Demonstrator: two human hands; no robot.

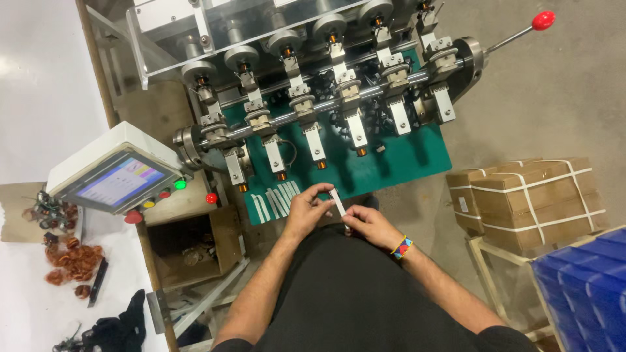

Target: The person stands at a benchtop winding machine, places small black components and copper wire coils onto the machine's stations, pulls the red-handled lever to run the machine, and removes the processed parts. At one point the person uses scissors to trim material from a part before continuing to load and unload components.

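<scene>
Small white strip in our hands, in front of the winding machine

Our left hand and right hand pinch the small white flat strip between closed fingertips above the green mat; several like strips lie there, and copper-wound spindles look loaded (we judge midway).

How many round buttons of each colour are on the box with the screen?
Green button: 1
Red buttons: 3
Yellow button: 1
Total: 5
They sit along the control box's front edge.
</scene>
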